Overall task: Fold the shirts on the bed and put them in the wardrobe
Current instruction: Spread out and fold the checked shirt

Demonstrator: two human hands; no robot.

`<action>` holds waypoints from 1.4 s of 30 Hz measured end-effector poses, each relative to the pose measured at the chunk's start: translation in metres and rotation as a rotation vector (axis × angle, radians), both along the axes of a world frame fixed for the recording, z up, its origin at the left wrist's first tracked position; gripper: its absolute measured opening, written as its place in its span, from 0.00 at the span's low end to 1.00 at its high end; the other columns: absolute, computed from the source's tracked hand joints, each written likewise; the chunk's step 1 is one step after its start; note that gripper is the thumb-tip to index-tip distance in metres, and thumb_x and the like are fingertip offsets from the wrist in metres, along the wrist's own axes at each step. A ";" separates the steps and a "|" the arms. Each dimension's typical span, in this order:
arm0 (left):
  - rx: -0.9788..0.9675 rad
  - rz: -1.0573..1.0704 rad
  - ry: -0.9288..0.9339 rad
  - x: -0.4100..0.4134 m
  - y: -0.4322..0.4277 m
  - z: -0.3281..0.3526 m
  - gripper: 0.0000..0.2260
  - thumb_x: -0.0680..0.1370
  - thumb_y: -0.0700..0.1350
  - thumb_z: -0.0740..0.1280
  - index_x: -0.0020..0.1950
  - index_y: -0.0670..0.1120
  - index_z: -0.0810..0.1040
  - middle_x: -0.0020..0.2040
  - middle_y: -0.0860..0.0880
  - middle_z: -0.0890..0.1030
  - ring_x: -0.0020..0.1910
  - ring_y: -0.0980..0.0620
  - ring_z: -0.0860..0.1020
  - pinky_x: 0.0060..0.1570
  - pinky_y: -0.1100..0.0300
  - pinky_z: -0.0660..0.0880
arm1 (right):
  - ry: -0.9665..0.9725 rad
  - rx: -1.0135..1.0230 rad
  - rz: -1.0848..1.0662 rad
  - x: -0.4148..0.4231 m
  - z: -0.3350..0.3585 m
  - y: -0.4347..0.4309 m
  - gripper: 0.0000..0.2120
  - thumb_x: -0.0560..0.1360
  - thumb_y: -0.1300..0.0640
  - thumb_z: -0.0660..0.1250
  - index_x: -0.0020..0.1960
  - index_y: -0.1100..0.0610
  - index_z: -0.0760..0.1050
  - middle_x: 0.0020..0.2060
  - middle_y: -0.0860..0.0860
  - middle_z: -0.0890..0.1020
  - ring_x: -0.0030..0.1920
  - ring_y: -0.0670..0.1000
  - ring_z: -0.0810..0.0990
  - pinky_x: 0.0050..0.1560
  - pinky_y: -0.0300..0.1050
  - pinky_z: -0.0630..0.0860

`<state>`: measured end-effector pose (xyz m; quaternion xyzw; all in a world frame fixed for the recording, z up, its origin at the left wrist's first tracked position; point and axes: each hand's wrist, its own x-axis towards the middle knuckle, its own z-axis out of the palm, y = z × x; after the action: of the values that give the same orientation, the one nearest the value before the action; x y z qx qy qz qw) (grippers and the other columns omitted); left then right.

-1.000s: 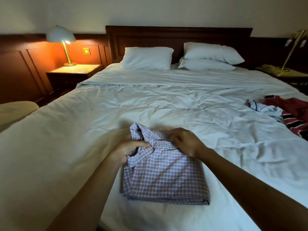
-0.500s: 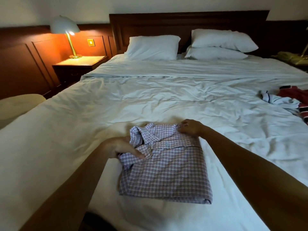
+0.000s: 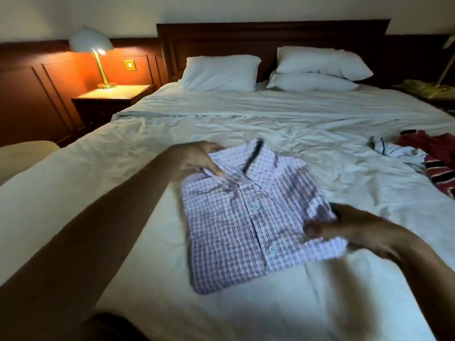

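Head view: on the bed [image 3: 103, 193], the folded checked shirt [image 3: 234, 225] is gripped at its near edge by fingers of the right hand [image 3: 357, 232], its collar pinched by those of the left hand [image 3: 194, 156]. Folds could be undone by uneven lifting.

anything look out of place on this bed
A red striped shirt and a white garment lie crumpled at the right edge of the bed. The folded checked shirt sits askew, held by the left hand and right hand.

Dim room; white-domed brass bedside lamp [image 3: 92, 49] throws orange glow. Motion blur: right hand [image 3: 354, 230], pink checked cotton shirt [image 3: 234, 225]. Edges bowed.
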<state>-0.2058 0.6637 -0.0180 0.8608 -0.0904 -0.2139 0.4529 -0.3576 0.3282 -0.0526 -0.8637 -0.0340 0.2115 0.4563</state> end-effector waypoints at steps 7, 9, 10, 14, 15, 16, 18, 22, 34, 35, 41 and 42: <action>0.393 0.163 -0.063 -0.021 -0.029 -0.090 0.49 0.72 0.63 0.74 0.82 0.47 0.50 0.80 0.40 0.56 0.77 0.40 0.62 0.71 0.50 0.66 | 0.085 0.027 -0.342 -0.022 -0.049 -0.017 0.16 0.72 0.43 0.73 0.51 0.54 0.80 0.38 0.53 0.87 0.39 0.54 0.86 0.45 0.53 0.82; 0.311 0.257 -0.077 -0.045 -0.023 -0.122 0.48 0.71 0.63 0.74 0.81 0.45 0.54 0.78 0.39 0.63 0.72 0.40 0.69 0.66 0.51 0.72 | -0.032 0.063 -0.460 -0.010 -0.066 -0.016 0.08 0.75 0.50 0.71 0.51 0.52 0.80 0.38 0.51 0.87 0.41 0.53 0.86 0.50 0.56 0.81; 0.244 0.304 -0.113 -0.055 -0.019 -0.136 0.47 0.70 0.63 0.75 0.80 0.45 0.56 0.74 0.41 0.69 0.66 0.42 0.75 0.60 0.52 0.76 | -0.083 0.053 -0.489 -0.004 -0.073 -0.012 0.08 0.75 0.51 0.72 0.52 0.52 0.80 0.39 0.50 0.87 0.41 0.53 0.86 0.51 0.55 0.81; -0.043 0.412 -0.197 -0.074 -0.007 -0.156 0.40 0.67 0.60 0.79 0.73 0.49 0.68 0.65 0.53 0.78 0.57 0.54 0.80 0.53 0.55 0.78 | -0.242 -0.103 -0.460 0.009 -0.094 0.007 0.14 0.74 0.51 0.73 0.54 0.58 0.78 0.45 0.50 0.84 0.43 0.51 0.81 0.45 0.49 0.75; -0.089 0.421 -0.195 -0.075 -0.004 -0.156 0.37 0.66 0.57 0.80 0.70 0.49 0.72 0.60 0.53 0.82 0.54 0.53 0.82 0.55 0.51 0.80 | -0.276 -0.133 -0.446 0.010 -0.096 0.011 0.15 0.74 0.51 0.72 0.56 0.58 0.76 0.47 0.49 0.81 0.45 0.51 0.79 0.45 0.47 0.72; -0.124 0.424 -0.203 -0.074 0.001 -0.156 0.31 0.66 0.54 0.80 0.66 0.49 0.76 0.55 0.52 0.85 0.51 0.53 0.84 0.57 0.48 0.80 | -0.290 -0.122 -0.449 0.009 -0.096 0.014 0.16 0.74 0.51 0.72 0.57 0.57 0.74 0.49 0.48 0.79 0.48 0.51 0.77 0.46 0.45 0.70; -0.186 0.441 -0.258 -0.077 0.005 -0.153 0.24 0.68 0.46 0.80 0.62 0.48 0.79 0.52 0.52 0.86 0.49 0.52 0.85 0.58 0.46 0.80 | -0.266 -0.080 -0.435 0.005 -0.098 0.014 0.18 0.73 0.50 0.74 0.57 0.57 0.74 0.49 0.49 0.81 0.49 0.53 0.80 0.48 0.47 0.74; -0.027 0.388 -0.192 -0.081 0.016 -0.150 0.37 0.61 0.59 0.80 0.67 0.50 0.76 0.56 0.51 0.84 0.52 0.51 0.84 0.58 0.49 0.79 | -0.185 -0.070 -0.410 0.003 -0.091 0.010 0.11 0.72 0.48 0.74 0.46 0.55 0.80 0.38 0.49 0.85 0.39 0.49 0.83 0.43 0.46 0.78; 0.425 0.283 -0.349 -0.016 0.004 -0.156 0.15 0.78 0.61 0.65 0.46 0.51 0.81 0.47 0.48 0.82 0.53 0.42 0.80 0.57 0.45 0.75 | -0.063 -0.019 -0.484 0.097 -0.088 -0.002 0.16 0.72 0.48 0.75 0.45 0.63 0.81 0.44 0.57 0.84 0.45 0.56 0.83 0.44 0.47 0.79; 0.389 0.295 -0.370 -0.017 0.006 -0.158 0.13 0.79 0.58 0.67 0.42 0.51 0.80 0.43 0.49 0.81 0.49 0.43 0.80 0.54 0.47 0.75 | -0.084 -0.007 -0.488 0.098 -0.086 -0.003 0.14 0.72 0.51 0.75 0.41 0.62 0.80 0.41 0.56 0.84 0.42 0.54 0.82 0.41 0.45 0.78; 0.242 0.384 -0.479 -0.015 0.018 -0.151 0.17 0.80 0.45 0.69 0.33 0.47 0.71 0.30 0.53 0.72 0.31 0.52 0.70 0.32 0.57 0.63 | -0.141 -0.030 -0.556 0.110 -0.096 -0.010 0.20 0.71 0.47 0.76 0.39 0.65 0.79 0.36 0.58 0.82 0.35 0.56 0.79 0.35 0.44 0.75; 0.248 0.381 -0.482 -0.015 0.020 -0.151 0.18 0.80 0.44 0.69 0.32 0.48 0.70 0.29 0.53 0.71 0.30 0.54 0.70 0.31 0.58 0.63 | -0.139 -0.129 -0.536 0.110 -0.099 -0.008 0.20 0.72 0.45 0.75 0.39 0.63 0.79 0.37 0.59 0.83 0.37 0.57 0.81 0.34 0.44 0.76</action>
<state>-0.2207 0.6837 -0.1688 0.9366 -0.0056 0.0751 0.3423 -0.2474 0.3203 -0.1511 -0.8815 0.1781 0.0254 0.4366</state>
